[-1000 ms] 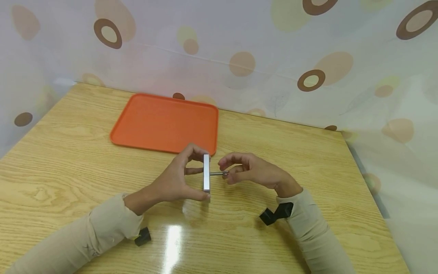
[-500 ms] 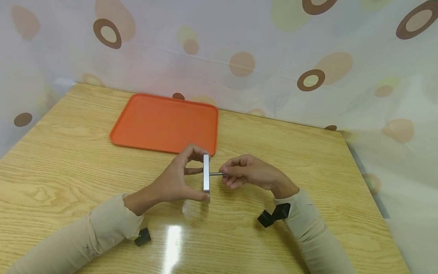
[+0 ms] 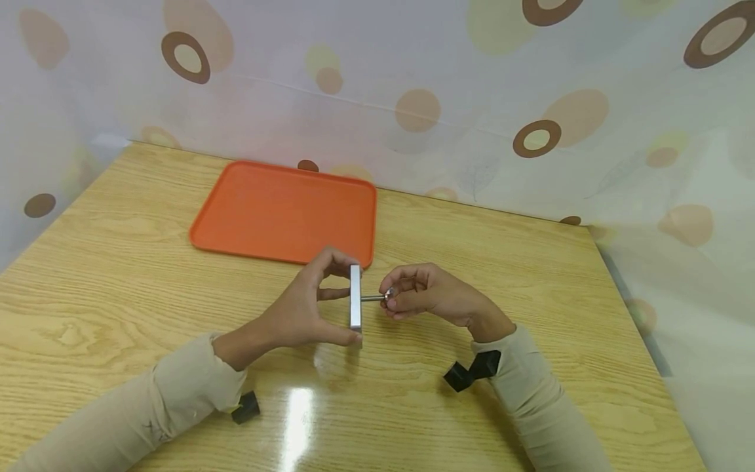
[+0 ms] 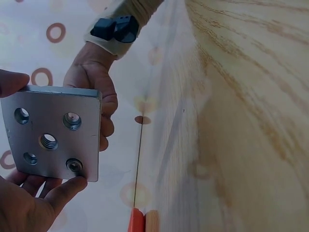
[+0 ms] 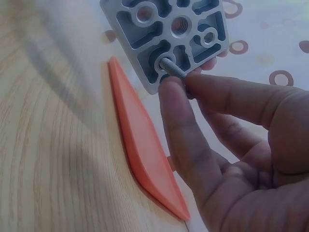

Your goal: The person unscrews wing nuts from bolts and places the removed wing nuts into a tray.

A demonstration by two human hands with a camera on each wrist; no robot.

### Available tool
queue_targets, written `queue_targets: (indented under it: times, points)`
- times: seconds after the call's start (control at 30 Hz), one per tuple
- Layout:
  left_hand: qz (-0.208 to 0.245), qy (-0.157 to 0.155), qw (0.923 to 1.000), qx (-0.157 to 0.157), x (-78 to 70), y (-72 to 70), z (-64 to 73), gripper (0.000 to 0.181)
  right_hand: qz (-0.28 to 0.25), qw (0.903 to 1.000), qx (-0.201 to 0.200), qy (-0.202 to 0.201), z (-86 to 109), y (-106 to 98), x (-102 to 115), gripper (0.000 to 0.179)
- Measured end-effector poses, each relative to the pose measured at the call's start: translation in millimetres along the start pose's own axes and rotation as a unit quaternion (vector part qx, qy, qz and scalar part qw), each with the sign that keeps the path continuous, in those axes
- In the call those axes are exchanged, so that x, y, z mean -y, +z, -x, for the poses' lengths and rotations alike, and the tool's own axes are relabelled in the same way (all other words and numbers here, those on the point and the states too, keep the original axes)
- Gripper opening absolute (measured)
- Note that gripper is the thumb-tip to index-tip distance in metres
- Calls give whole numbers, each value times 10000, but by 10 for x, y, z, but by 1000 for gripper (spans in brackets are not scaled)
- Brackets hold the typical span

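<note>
My left hand (image 3: 302,307) holds a square grey metal plate (image 3: 355,295) on edge, thumb below and fingers above. The left wrist view shows the plate's flat face (image 4: 48,123) with several holes; my thumb touches a socket bolt head (image 4: 74,165) in a corner hole. From the plate's ribbed side (image 5: 170,43), in the right wrist view, sticks out the bolt's threaded shank (image 5: 173,68). At the free end of the bolt, thumb and index finger of my right hand (image 3: 441,298) pinch a small shiny nut (image 3: 388,294), mostly hidden by the fingertips.
An orange-red tray (image 3: 283,210) lies behind the hands, toward the back left of the wooden table (image 3: 489,249). Patterned fabric (image 3: 366,59) hangs along the back and sides. Black devices (image 3: 472,372) sit at both wrists.
The right hand's fingers have closed in on the nut at the bolt's end and then shifted their pinch around it. The left hand and plate stay almost still.
</note>
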State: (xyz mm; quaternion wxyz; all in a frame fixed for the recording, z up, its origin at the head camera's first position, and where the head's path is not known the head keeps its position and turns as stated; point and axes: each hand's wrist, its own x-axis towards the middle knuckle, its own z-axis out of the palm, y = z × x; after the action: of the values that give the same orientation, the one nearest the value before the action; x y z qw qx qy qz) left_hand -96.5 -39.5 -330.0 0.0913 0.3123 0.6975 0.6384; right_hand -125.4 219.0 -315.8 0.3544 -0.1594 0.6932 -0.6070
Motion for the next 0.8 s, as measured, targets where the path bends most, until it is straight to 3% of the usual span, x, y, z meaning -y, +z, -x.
queue_targets:
  times: [0.27, 0.47, 0.6, 0.8]
  points:
    - [48, -37, 10000, -4, -14, 6, 2, 77, 161, 9998, 58, -128, 9, -12, 2, 22]
    - [-25, -48, 10000, -26, -14, 5, 0, 78, 309, 9983, 304, 386, 26, -16, 18, 64]
    - [-23, -73, 10000, -31, -10, 9, 0, 78, 18, 9977, 258, 634, 5, 7, 16, 52]
    - [30, -68, 10000, -1, -8, 13, 3, 77, -219, 9981, 113, 558, -2, 27, 21, 26]
